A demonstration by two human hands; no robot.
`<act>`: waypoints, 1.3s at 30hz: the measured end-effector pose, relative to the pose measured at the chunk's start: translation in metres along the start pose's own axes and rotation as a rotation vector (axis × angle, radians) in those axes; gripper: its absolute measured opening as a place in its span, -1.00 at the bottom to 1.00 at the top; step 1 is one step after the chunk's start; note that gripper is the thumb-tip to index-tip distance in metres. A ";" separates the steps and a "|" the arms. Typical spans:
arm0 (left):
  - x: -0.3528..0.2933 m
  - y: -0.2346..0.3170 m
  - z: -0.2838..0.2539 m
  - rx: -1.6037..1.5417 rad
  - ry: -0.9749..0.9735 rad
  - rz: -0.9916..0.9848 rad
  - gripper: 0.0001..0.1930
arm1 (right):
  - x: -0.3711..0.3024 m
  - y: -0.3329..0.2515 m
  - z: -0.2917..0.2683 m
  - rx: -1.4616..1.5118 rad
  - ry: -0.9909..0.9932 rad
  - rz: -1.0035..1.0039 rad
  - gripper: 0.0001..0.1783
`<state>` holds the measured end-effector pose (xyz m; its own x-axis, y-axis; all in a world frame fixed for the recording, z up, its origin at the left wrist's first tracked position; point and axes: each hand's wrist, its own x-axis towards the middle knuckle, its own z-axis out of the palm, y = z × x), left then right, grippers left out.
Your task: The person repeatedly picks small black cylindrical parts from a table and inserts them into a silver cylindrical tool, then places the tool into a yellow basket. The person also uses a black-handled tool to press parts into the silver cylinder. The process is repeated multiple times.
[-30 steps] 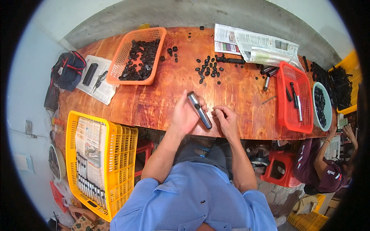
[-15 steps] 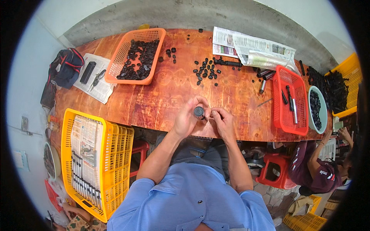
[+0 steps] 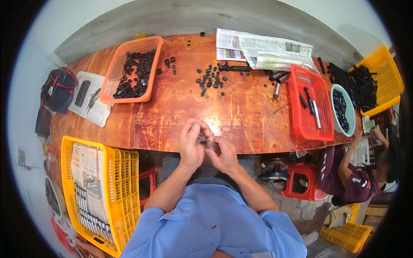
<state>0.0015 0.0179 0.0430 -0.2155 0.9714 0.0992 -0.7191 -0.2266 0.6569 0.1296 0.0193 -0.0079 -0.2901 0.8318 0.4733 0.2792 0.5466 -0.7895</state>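
Note:
Close in front of my body, at the table's near edge, both hands meet around a dark cylindrical part (image 3: 201,140). My left hand (image 3: 192,145) is closed around it, with the fingers curled and most of the part hidden. From the other side, my right hand (image 3: 225,155) has its thumb and fingers closed on the same part's near end. That end is blurred and partly covered, so its exact kind does not show. Farther out on the brown wooden table (image 3: 172,124) lies a scatter of small black caps (image 3: 211,80).
An orange basket (image 3: 150,88) of black pieces stands left. On the right are a red basket (image 3: 312,132) with tubes, a pale bowl (image 3: 350,109) and newspapers (image 3: 275,47). A yellow crate (image 3: 112,193) holds rows of tubes at lower left. A person (image 3: 348,185) works at far right.
The dark part has tipped, and its round end no longer faces up at me. My right hand has closed in on it. The whole view has shifted slightly.

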 end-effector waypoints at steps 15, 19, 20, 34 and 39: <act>-0.013 -0.013 0.003 0.464 -0.167 -0.069 -0.77 | -0.008 0.011 -0.005 -0.025 -0.009 0.049 -0.62; -0.015 -0.017 -0.011 0.476 -0.120 -0.113 -0.77 | -0.002 0.008 -0.009 -0.004 -0.122 0.037 -0.55; -0.014 -0.016 -0.016 0.480 -0.083 -0.111 -0.76 | 0.003 0.004 -0.014 -0.008 -0.179 0.034 -0.55; -0.016 -0.013 -0.047 0.019 0.084 -0.529 -0.67 | 0.136 0.115 -0.021 -0.369 0.028 0.207 -0.75; -0.015 -0.009 -0.056 0.045 0.054 -0.499 -0.68 | 0.141 0.118 -0.013 -0.498 -0.044 0.107 -0.83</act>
<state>-0.0255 0.0014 -0.0061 0.1126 0.9553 -0.2732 -0.7142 0.2690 0.6461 0.1341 0.2023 -0.0296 -0.2719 0.8864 0.3747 0.7083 0.4479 -0.5456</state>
